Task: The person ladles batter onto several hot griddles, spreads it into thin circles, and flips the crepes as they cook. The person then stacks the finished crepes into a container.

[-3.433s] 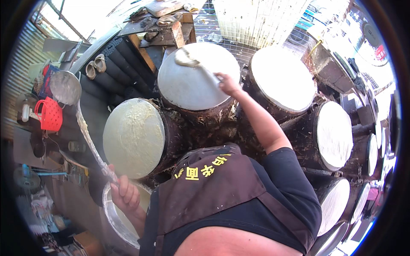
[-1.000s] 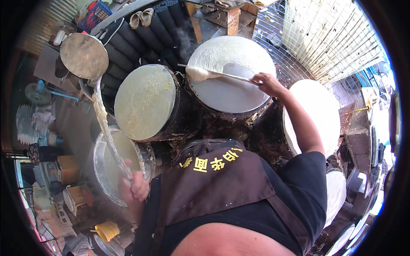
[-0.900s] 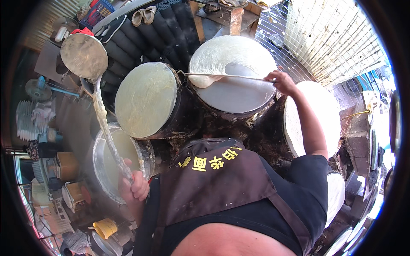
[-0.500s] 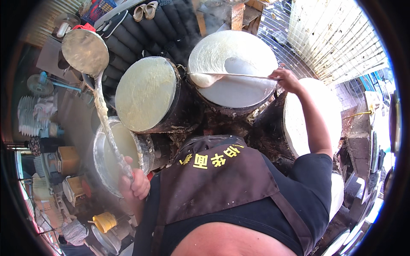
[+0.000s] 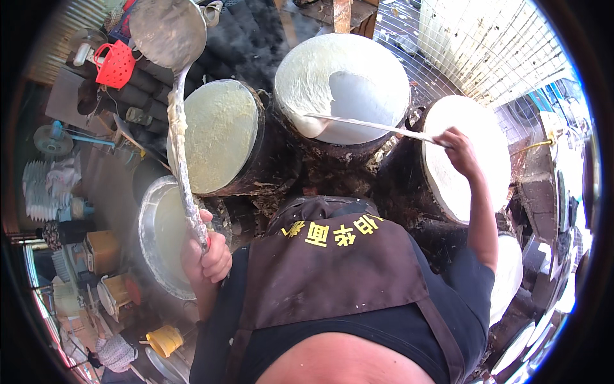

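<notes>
My left hand is closed around the batter-caked handle of a big round ladle, raised at the upper left, its bowl above the left griddle. My right hand grips a long thin-handled tool over the near side of the middle griddle. At the tool's far end hangs a white lump of batter, which hides the tip. A white batter layer covers the griddle's left and far parts; its right and near surface is bare and grey.
Pale batter coats the left griddle; a white layer covers the right griddle. A metal pot of batter stands beside my left hand. A red basket sits at the upper left, a yellow container at the lower left. Steam rises behind the griddles.
My right hand has moved right and nearer, bringing the tool along at a steeper slant. The raised ladle has swung right and farther up in view, uncovering the red basket. The whole view has shifted slightly.
</notes>
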Tool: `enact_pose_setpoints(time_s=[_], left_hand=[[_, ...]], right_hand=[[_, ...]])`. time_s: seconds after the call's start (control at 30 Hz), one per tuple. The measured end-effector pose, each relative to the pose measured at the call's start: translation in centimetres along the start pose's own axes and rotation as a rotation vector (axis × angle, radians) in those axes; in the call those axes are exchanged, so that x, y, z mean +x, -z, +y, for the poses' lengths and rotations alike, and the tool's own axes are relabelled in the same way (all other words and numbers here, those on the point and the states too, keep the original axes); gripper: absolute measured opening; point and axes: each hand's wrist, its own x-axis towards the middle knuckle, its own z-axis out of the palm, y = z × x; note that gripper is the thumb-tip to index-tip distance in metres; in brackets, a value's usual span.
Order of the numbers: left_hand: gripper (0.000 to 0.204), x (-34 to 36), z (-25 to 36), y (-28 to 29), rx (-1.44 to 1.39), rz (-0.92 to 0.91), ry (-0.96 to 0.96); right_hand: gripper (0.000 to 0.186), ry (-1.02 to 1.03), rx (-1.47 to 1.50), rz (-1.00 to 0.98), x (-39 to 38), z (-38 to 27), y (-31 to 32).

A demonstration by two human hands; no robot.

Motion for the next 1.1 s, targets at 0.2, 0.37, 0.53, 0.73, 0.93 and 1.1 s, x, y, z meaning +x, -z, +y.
enact_pose_setpoints(time_s=[0.2, 0.37, 0.53, 0.73, 0.93, 1.1], left_hand=[[0.051, -1.2, 2.7, 2.5, -0.004, -0.010, 0.042], [0.053, -2.5, 5.6, 3.4, -0.002, 0.003, 0.046], [0.062, -4.3, 8.4, 6.7, -0.041, -0.084, 0.130], [0.062, -5.4, 9.7, 8.4, -0.104, -0.050, 0.211], [0.065, -4.7, 10.1, 10.4, -0.014, -0.117, 0.335], [0.066, -3.9, 9.4, 9.8, 0.064, -0.119, 0.390]], right_hand=[[0.046, -0.398, 0.792, -0.011, -3.7, -9.0, -8.4], [0.043, -0.121, 0.862, 0.000, 1.7, -22.6, -23.0], [0.039, -0.451, 0.945, 0.000, 0.7, -25.1, -22.9], [0.040, -0.593, 1.023, 0.098, -7.0, -22.0, -20.3], [0.040, -0.631, 0.942, 0.217, -8.2, -19.5, -19.0], [0.040, -0.674, 0.813, 0.341, -5.6, -20.8, -19.2]])
